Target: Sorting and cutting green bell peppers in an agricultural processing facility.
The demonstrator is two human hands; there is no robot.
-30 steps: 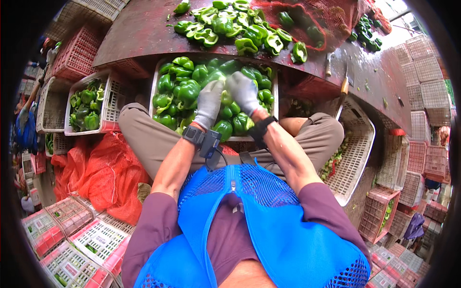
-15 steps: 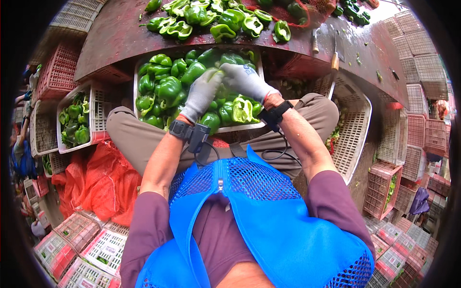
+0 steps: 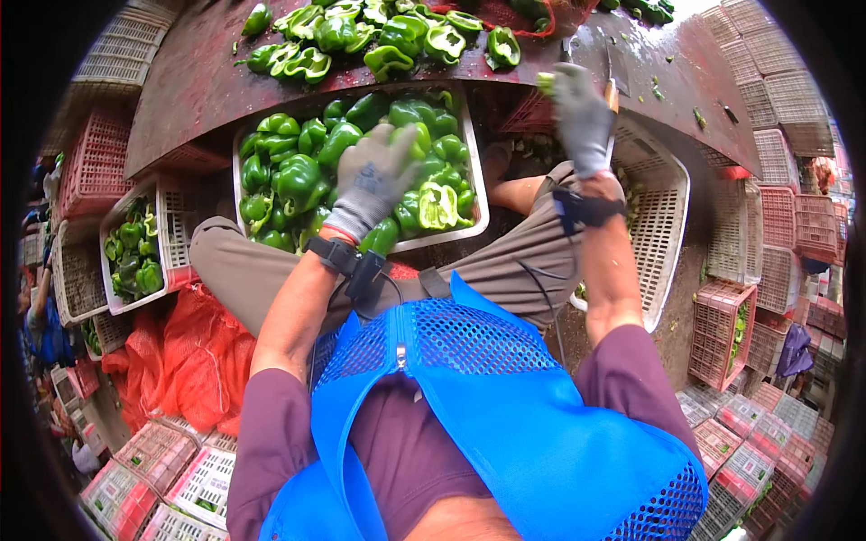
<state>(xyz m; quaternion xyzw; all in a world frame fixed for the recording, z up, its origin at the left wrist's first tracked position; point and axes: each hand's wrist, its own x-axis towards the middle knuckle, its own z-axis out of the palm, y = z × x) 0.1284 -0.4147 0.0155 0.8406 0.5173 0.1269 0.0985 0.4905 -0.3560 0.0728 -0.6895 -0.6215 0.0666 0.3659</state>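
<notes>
My left hand (image 3: pixel 372 176), in a grey work glove, is over a white crate (image 3: pixel 480 212) filled with whole green bell peppers (image 3: pixel 302 180). Its fingers are spread, close above the peppers, and nothing shows gripped in them. A cut pepper (image 3: pixel 438 206) lies pale side up at the crate's near right corner. Off to the right, my gloved right hand (image 3: pixel 582 122) is raised by the table edge and smeared by motion. A small pale green pepper piece (image 3: pixel 546 83) sticks out from its fingertips. Beside that hand, the wooden handle of a knife (image 3: pixel 612 95) projects over the edge.
Halved green peppers (image 3: pixel 388 45) are heaped on the dark red table (image 3: pixel 198 86). An oblong white crate (image 3: pixel 663 243) stands by my right knee. To the left are another crate of peppers (image 3: pixel 135 248) and a red mesh sack (image 3: pixel 194 361). Stacked crates (image 3: pixel 776 135) line the right.
My hands were together over the pepper crate; now they are apart. The right one has swung up and right with the pale piece, while the left stays above the peppers, fingers spread.
</notes>
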